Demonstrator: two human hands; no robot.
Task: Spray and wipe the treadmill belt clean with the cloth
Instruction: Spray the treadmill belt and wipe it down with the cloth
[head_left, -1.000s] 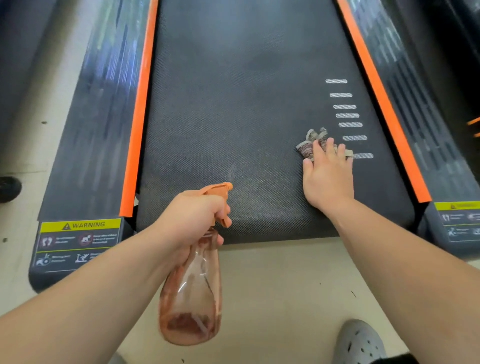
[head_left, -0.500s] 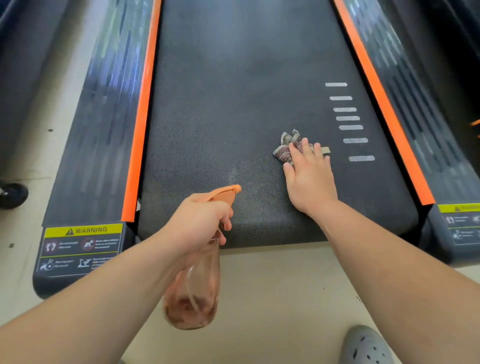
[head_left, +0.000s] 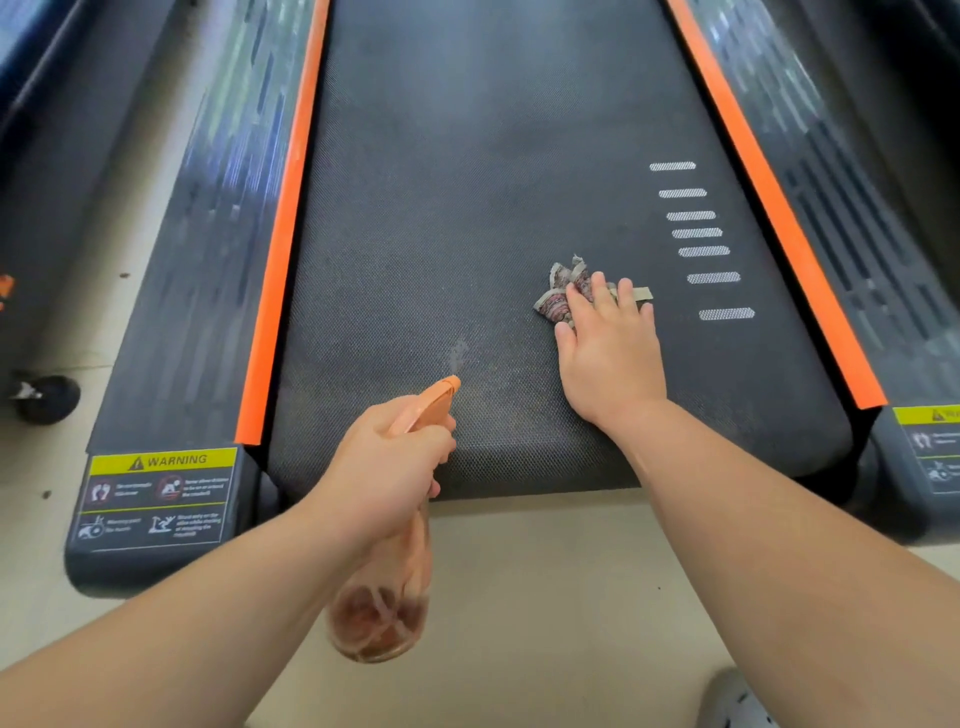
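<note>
The dark textured treadmill belt (head_left: 467, 208) runs away from me between two orange side strips. My right hand (head_left: 610, 353) lies flat on the belt with straight fingers, pressing a small crumpled patterned cloth (head_left: 558, 293) that shows beyond the fingertips. My left hand (head_left: 387, 467) grips the neck of a clear orange-tinted spray bottle (head_left: 382, 608), a finger on the trigger and the orange nozzle aimed at the belt. A pale wet patch (head_left: 457, 353) sits just ahead of the nozzle.
Dark side rails flank the belt, the left one (head_left: 208, 260) carrying a yellow warning label (head_left: 161, 460). White dashes (head_left: 696, 234) mark the belt's right side. Beige floor (head_left: 545, 597) lies below the belt's rear edge. A black wheel (head_left: 47, 397) stands at far left, a grey shoe (head_left: 737, 701) at bottom right.
My right hand has slid the cloth leftward from beside the white dashes toward the belt's middle. The spray bottle has tilted and moved slightly forward over the belt's rear edge.
</note>
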